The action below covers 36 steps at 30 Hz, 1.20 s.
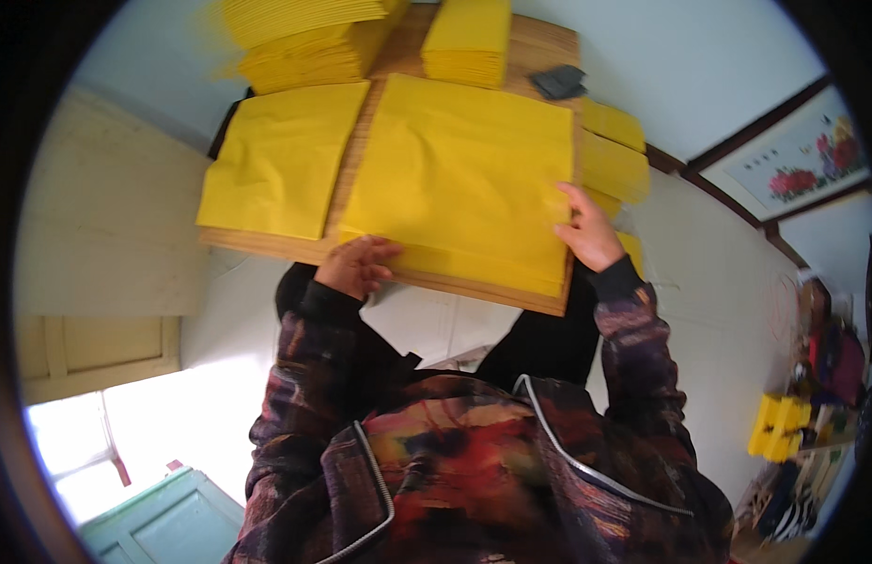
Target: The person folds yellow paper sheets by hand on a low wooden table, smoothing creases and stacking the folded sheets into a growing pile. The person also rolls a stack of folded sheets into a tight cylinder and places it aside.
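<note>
A large flat yellow sheet (464,169), of paper or thin fabric, lies on the wooden table (334,202) before me. A darker yellow band runs along its near edge. At its near left corner my left hand (354,267) rests with fingers loosely bent and apart, the fingertips touching the sheet. My right hand (594,230) is at the right edge, thumb and forefinger spread, their tips on the sheet's margin. Left of it lies a second yellow piece (281,155), slightly creased. Neither hand visibly pinches anything.
Tall yellow stacks (309,47) stand at the far left of the table, and another yellow stack (466,42) at the far middle. A dark grey folded piece (557,82) lies at the far right. More yellow bundles (613,155) sit beyond the table's right edge.
</note>
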### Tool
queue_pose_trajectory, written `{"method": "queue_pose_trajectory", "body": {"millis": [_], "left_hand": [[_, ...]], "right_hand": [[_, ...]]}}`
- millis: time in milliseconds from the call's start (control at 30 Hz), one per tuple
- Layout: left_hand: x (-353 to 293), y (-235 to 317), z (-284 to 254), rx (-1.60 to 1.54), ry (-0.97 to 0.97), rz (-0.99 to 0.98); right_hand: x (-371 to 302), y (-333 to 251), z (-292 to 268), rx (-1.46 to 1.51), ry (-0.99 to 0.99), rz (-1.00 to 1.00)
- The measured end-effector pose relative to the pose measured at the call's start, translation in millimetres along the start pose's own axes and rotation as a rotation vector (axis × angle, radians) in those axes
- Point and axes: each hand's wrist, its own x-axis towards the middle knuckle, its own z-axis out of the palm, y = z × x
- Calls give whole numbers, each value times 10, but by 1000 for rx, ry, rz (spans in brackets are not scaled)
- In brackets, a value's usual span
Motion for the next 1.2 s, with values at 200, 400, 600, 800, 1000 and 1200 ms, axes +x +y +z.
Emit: {"method": "queue_pose_trajectory", "body": {"millis": [200, 400, 600, 800, 1000, 1200], "left_hand": [[-208, -129, -99, 261, 109, 238], [-170, -256, 67, 925, 405, 636], [18, -298, 20, 1177, 642, 935], [214, -294, -115, 1257, 621, 950], [180, -255, -59, 1237, 618, 905], [274, -143, 182, 1562, 379, 991]], "right_hand": [[-13, 19, -11, -29, 17, -14], [-12, -25, -9, -63, 54, 1], [-1, 30, -12, -30, 72, 0], [38, 115, 15, -108, 121, -44], [-197, -151, 38, -787, 365, -220], [-225, -395, 440, -725, 246, -439]]}}
